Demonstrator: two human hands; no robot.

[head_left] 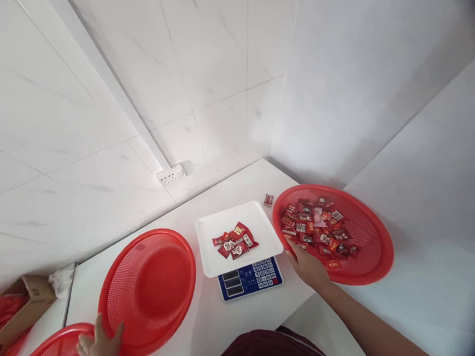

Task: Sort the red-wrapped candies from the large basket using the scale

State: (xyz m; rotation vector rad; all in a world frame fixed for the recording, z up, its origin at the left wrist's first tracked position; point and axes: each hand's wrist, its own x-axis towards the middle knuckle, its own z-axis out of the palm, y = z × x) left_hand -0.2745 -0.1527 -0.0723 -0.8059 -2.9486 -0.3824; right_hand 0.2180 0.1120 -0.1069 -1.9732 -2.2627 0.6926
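My right hand reaches into the near left rim of a red mesh basket that holds several red wrapped candies; its fingertips are among the candies and hidden. My left hand rests with fingers spread on the near rim of an empty red mesh basket. Between the baskets stands a blue scale with a white tray on top, and on the tray lie several red candies.
One loose candy lies on the white table behind the scale. Another red basket pokes in at the bottom left. A cardboard box with red bags sits left of the table. A wall socket is on the tiled wall.
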